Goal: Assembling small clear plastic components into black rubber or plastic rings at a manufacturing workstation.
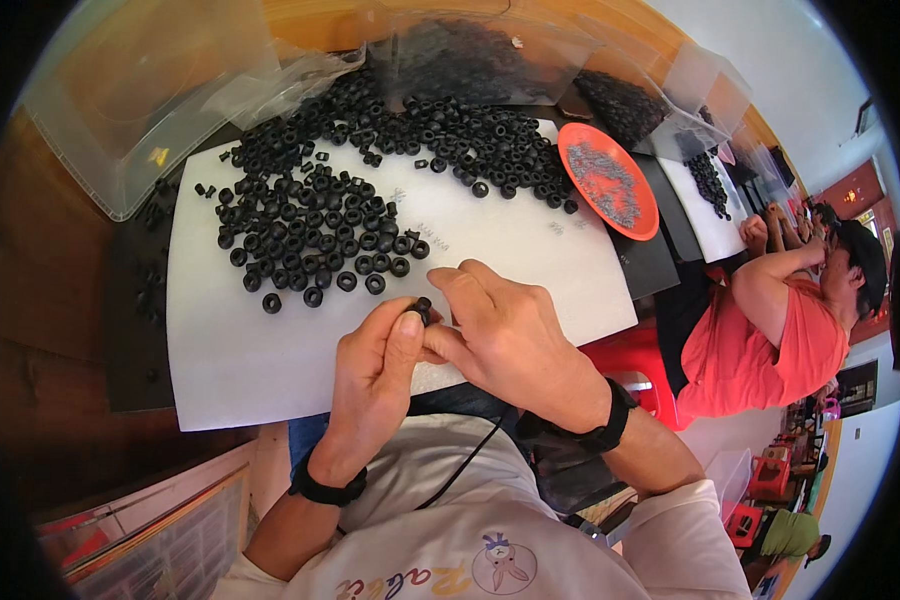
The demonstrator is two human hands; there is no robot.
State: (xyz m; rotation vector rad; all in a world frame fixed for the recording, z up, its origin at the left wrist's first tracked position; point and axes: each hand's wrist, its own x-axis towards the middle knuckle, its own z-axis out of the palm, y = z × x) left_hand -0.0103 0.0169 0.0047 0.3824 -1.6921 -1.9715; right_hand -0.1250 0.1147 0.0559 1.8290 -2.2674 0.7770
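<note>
My left hand (378,350) pinches a small black ring-shaped part (422,308) between thumb and fingers, just above the near part of a white foam sheet (255,360). Close against it is my right hand (515,325), its fingers curled in toward the part; what they hold, if anything, is hidden. Past my hands lies a loose spread of black rings (310,235), many with their round holes showing. A few small pale pieces (432,236) lie on the sheet between the rings and my right hand.
An orange-red plate (642,205) of small grey pieces stands at the sheet's right edge. Clear plastic bins (150,110) line the back, one holding black parts (460,65). To the right a co-worker in a red shirt (760,350) sits by another white sheet (705,215).
</note>
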